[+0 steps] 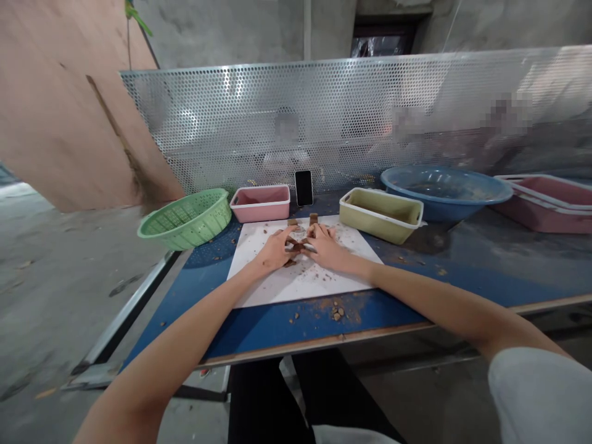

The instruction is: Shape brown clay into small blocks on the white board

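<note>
Over a white sheet (259,287) strewn with brown crumbs, my left hand (276,248) and my right hand (324,246) come together. Their fingers are closed on a small dark brown piece (298,245) between them, one hand at each side. Just beyond my fingers, two brown blocks (314,219) lie near the sheet's far edge, the left one partly behind my left hand. Another brown bit lies beneath the held piece. The exact shape of the held piece is hard to make out.
Behind the sheet stand a pink basket (261,205), a phone (304,188) and a yellow-green basket (381,214). A green colander (187,220) is left; a blue basin (446,188) and pink trays (550,200) are right. Crumbs lie on the blue table (272,330) near its front edge.
</note>
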Tool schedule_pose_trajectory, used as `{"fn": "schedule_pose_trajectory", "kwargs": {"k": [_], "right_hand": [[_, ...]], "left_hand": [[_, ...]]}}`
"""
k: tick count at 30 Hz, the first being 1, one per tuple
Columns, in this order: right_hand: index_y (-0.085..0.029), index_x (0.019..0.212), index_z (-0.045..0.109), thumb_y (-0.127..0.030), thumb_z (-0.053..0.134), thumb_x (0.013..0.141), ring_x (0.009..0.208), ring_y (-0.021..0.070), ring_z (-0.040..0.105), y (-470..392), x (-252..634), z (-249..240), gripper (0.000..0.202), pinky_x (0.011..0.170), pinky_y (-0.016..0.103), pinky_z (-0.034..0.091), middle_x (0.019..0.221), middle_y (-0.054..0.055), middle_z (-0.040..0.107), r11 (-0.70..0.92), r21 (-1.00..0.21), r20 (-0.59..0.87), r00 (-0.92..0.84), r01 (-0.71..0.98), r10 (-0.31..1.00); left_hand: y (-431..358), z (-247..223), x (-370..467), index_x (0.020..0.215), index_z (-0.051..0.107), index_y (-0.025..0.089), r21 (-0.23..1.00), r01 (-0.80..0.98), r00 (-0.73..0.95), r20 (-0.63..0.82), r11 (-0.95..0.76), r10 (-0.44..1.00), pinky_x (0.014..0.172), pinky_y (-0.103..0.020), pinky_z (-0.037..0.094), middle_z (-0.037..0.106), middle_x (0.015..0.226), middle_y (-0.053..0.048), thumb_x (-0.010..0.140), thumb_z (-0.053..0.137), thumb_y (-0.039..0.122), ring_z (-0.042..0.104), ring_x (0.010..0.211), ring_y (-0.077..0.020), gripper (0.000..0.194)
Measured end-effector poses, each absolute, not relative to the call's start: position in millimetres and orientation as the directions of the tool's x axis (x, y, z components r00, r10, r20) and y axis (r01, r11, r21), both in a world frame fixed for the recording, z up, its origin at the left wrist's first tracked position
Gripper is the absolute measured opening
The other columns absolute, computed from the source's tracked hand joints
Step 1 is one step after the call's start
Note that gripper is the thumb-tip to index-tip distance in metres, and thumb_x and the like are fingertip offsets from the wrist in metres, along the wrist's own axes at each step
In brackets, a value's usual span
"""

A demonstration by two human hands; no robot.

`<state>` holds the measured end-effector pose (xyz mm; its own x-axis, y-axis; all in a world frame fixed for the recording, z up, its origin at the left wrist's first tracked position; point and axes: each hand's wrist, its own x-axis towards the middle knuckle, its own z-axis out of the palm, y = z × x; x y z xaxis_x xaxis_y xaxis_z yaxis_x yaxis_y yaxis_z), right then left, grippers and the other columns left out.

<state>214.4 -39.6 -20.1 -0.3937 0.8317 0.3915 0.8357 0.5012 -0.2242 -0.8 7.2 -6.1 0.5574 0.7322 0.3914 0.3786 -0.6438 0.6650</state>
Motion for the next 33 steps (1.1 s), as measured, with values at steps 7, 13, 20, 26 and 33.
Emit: {"fn": "schedule_pose_trajectory", "kwargs": {"k": [7,13,20,26,33], "right_hand": [[-0.023,0.108,0.078,-0.034,0.062,0.103,0.13,0.0374,0.042,-33,214,-25,0.02,0.105,0.057,0.036,0.133,0.015,0.051,0.513,-0.22,0.415,-0.396,0.83,0.819],[-0.025,0.121,0.073,-0.052,0.059,0.104,0.132,0.0393,0.043,-37,221,-20,0.035,0.107,0.061,0.036,0.135,0.016,0.053,0.537,-0.176,0.451,-0.417,0.825,0.789],[-0.022,0.118,0.073,-0.042,0.044,0.11,0.124,0.0346,0.047,-39,227,-12,0.036,0.106,0.055,0.036,0.127,0.016,0.058,0.54,-0.22,0.54,-0.359,0.813,0.761],[-0.021,0.114,0.073,-0.033,0.048,0.107,0.121,0.0321,0.049,-36,227,-14,0.028,0.105,0.053,0.035,0.124,0.014,0.059,0.563,-0.213,0.556,-0.375,0.799,0.742],[-0.021,0.112,0.073,-0.036,0.046,0.11,0.117,0.0308,0.053,-35,234,-12,0.031,0.101,0.051,0.035,0.117,0.013,0.065,0.613,-0.194,0.544,-0.436,0.766,0.717]], "left_hand": [[8,-3,1,0.146,0.052,0.024,0.64,0.453,0.587,0.31,-0.621,0.748,0.099,-0.044,0.059,0.079,0.112,-0.008,0.079,0.081,0.028,0.078,0.101,-0.0277,0.073],[2,1,-4,0.144,0.052,0.022,0.704,0.406,0.591,0.283,-0.582,0.755,0.098,-0.045,0.059,0.08,0.11,-0.01,0.081,0.082,0.031,0.077,0.106,-0.0293,0.07],[4,-6,-7,0.14,0.059,0.022,0.591,0.423,0.631,0.352,-0.687,0.691,0.1,-0.044,0.056,0.073,0.121,-0.013,0.083,0.079,0.035,0.071,0.111,-0.0282,0.062],[-5,-9,10,0.131,0.063,0.02,0.549,0.583,0.508,0.329,-0.599,0.796,0.091,-0.042,0.055,0.072,0.091,-0.005,0.073,0.089,0.041,0.068,0.103,-0.0313,0.066],[-8,-6,8,0.137,0.058,0.023,0.552,0.508,0.563,0.368,-0.661,0.74,0.098,-0.042,0.053,0.076,0.102,-0.005,0.078,0.08,0.029,0.07,0.109,-0.0285,0.064]]}}
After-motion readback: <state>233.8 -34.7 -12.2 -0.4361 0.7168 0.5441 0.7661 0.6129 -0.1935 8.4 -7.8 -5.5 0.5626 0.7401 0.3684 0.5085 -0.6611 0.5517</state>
